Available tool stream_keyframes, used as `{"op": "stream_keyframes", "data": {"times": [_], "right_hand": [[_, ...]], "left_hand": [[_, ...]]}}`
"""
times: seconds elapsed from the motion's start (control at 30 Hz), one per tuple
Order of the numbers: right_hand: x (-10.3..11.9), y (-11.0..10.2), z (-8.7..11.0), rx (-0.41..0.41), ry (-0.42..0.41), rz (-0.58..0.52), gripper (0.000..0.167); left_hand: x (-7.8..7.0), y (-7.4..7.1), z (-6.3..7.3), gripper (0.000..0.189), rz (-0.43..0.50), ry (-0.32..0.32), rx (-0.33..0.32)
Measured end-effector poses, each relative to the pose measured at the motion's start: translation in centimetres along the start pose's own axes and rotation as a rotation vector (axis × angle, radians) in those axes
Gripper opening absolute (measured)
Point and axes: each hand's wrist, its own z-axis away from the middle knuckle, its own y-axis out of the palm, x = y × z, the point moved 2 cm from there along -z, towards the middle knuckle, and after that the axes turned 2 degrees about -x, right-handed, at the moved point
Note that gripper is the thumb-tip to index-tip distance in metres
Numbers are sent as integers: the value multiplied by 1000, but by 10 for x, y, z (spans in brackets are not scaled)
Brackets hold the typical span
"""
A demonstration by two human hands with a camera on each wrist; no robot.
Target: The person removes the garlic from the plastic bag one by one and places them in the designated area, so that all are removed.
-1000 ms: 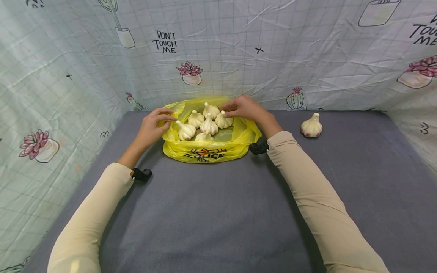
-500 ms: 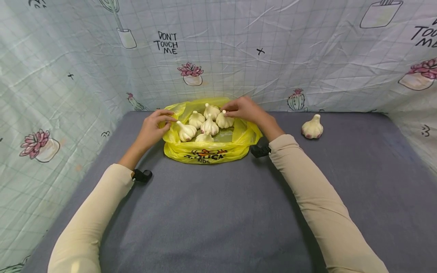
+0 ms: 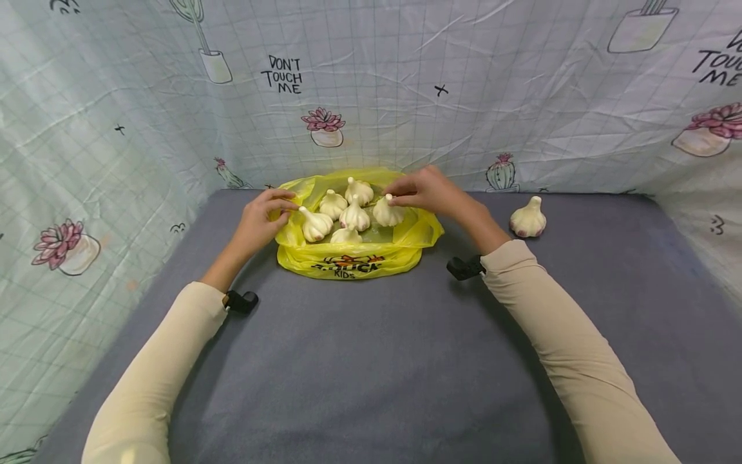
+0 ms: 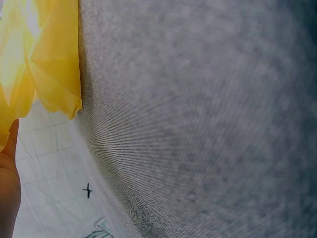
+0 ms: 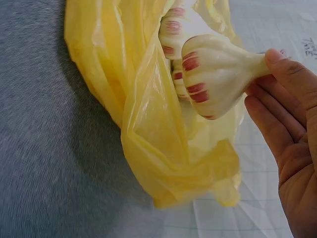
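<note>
**A pinch on each side of the yellow bag [image 3: 371, 250]**

Farthest to my left hangs the pale sheet [image 3: 382, 71], printed with potted plants and "Don't touch me"; it runs along the back and round to the right side too. My left sleeve [image 3: 142, 367] comes up over the grey table [image 3: 353, 361], with a black wrist camera [image 3: 242, 301] below the hand. My left hand [image 3: 257, 222] is at the bag's left edge, thumb and fingers pinching the thin plastic there; the left wrist view catches only a bit of that hand beside the yellow folds.

The bag sits on the table near the back sheet, mouth upward, dark lettering on its front. Inside, from left to right, are the left garlic [image 3: 316, 227], the rear-left garlic [image 3: 333, 205], the front garlic [image 3: 346, 236], partly hidden by the rim, the middle garlic [image 3: 355, 218] and the back garlic [image 3: 359, 191].

Next comes the held garlic [image 3: 387, 212], at the right of the bag's mouth, stem up. My right hand [image 3: 431, 191] pinches that stem between thumb and fingers. I cannot tell whether its base touches the bag.

My right sleeve [image 3: 570, 348] slants up from below. Farthest right, well apart from the bag, the lone garlic [image 3: 528, 219] stands on the table, stem up.
</note>
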Motion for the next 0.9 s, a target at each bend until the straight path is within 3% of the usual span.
{"op": "stream_keyframes", "data": {"times": [0.37,0.73,0.9], "right_hand": [[13,-9,26,-18,-129,26,28],[16,-16,42,-64,-183,77,24],[17,-19,49,-64,-165,55,25]], "left_hand": [[-3,-2,1,18,9,-5,1],[-4,-1,-1,19,6,-5,6],[-4,0,0,19,16,-17,10]]}}
